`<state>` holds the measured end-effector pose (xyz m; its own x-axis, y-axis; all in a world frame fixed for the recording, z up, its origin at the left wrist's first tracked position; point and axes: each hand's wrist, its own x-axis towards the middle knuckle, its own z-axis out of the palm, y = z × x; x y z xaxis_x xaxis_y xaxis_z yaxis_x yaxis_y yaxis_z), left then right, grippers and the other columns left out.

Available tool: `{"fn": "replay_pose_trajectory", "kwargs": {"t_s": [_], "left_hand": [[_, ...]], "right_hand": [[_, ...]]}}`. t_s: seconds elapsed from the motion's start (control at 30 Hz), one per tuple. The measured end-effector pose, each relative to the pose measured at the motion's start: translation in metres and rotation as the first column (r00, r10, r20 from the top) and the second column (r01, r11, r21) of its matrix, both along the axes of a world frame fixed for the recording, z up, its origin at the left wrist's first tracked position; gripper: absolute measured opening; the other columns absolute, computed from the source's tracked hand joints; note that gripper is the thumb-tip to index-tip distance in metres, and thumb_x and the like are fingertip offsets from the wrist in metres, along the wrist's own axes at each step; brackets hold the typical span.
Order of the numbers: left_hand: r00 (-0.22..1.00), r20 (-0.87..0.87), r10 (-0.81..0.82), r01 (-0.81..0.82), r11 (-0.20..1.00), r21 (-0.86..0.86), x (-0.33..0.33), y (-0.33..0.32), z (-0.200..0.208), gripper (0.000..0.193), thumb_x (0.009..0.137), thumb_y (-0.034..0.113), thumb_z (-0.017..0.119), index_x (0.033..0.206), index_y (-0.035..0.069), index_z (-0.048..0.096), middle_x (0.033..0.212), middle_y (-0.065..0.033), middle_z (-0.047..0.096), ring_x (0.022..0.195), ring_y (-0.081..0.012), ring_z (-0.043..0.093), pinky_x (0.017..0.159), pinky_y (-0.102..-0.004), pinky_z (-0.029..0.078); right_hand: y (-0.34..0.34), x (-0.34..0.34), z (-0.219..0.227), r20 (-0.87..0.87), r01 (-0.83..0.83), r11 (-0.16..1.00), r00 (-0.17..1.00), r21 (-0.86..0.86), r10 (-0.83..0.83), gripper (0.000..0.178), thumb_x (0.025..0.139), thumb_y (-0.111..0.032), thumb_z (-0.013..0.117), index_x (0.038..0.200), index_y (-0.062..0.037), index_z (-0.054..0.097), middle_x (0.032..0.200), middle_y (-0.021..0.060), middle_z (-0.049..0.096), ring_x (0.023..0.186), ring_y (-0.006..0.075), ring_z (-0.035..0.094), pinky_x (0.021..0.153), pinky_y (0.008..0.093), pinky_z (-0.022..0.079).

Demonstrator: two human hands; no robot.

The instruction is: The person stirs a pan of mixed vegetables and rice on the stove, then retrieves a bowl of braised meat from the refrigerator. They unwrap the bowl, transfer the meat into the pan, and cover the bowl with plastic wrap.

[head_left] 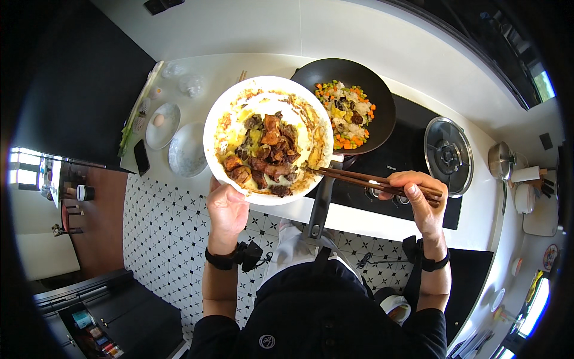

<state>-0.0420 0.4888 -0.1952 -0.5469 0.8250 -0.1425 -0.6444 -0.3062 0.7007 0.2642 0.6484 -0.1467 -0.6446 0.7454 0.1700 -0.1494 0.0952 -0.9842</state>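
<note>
- Left hand (228,209): curled on bowl (211,142), thumb over rim; bowl just left of wok (384,99).
- Right hand (420,194): closed round chopsticks (371,180), tips in bowl.
- In wok: rice (341,127), diced vegetables (345,144), few dark pieces (357,118).
- Remaining, apparently: meat chunks (272,149) in bowl.

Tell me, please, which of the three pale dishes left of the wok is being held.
The white bowl of browned meat, gripped by the left hand; the two greyish plates rest on the counter.
</note>
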Motion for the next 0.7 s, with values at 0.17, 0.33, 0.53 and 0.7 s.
{"fn": "replay_pose_trajectory", "kwargs": {"t_s": [0.17, 0.33, 0.53, 0.7], "left_hand": [[0.999, -0.035, -0.003, 0.002, 1.000, -0.021, -0.002, 0.002, 0.003, 0.077, 0.058, -0.001, 0.048, 0.134, -0.003, 0.043, 0.130, -0.0133, 0.056, 0.123, -0.0265, 0.054, 0.108, -0.0406, 0.042], [0.999, -0.047, -0.018, 0.015, 0.998, -0.064, -0.007, 0.002, 0.003, 0.077, 0.057, 0.001, 0.048, 0.135, -0.003, 0.043, 0.130, -0.0131, 0.056, 0.123, -0.0263, 0.054, 0.107, -0.0396, 0.042], [0.997, -0.039, -0.071, 0.067, 0.993, -0.092, -0.020, -0.001, 0.000, 0.077, 0.057, 0.004, 0.049, 0.134, -0.004, 0.045, 0.128, -0.0137, 0.058, 0.121, -0.0268, 0.056, 0.106, -0.0400, 0.044], [0.989, 0.004, -0.146, 0.145, 0.982, -0.120, -0.033, -0.004, -0.002, 0.078, 0.057, 0.005, 0.048, 0.134, -0.004, 0.045, 0.127, -0.0141, 0.058, 0.119, -0.0266, 0.057, 0.104, -0.0392, 0.045]], "right_hand": [[0.012, 0.002, 0.000, 0.005, -0.001, 1.000, 1.000, 0.019, 0.001, 0.026, 0.096, -0.018, 0.063, 0.101, 0.0069, 0.069, 0.099, 0.0198, 0.068, 0.085, 0.0286, 0.071, 0.077, 0.0364, 0.060], [0.020, 0.003, -0.001, 0.011, -0.013, 0.999, 1.000, 0.032, 0.013, 0.025, 0.096, -0.016, 0.063, 0.102, 0.0074, 0.068, 0.100, 0.0201, 0.068, 0.084, 0.0276, 0.071, 0.077, 0.0357, 0.060], [0.030, -0.002, -0.001, 0.026, 0.025, 0.995, 0.999, 0.097, -0.027, 0.029, 0.095, -0.022, 0.064, 0.098, 0.0062, 0.068, 0.097, 0.0202, 0.068, 0.080, 0.0278, 0.071, 0.075, 0.0366, 0.060], [0.039, -0.004, -0.001, 0.022, -0.005, 0.984, 1.000, 0.178, 0.001, 0.028, 0.095, -0.021, 0.064, 0.097, 0.0064, 0.069, 0.097, 0.0205, 0.068, 0.080, 0.0284, 0.071, 0.075, 0.0366, 0.060]]}}
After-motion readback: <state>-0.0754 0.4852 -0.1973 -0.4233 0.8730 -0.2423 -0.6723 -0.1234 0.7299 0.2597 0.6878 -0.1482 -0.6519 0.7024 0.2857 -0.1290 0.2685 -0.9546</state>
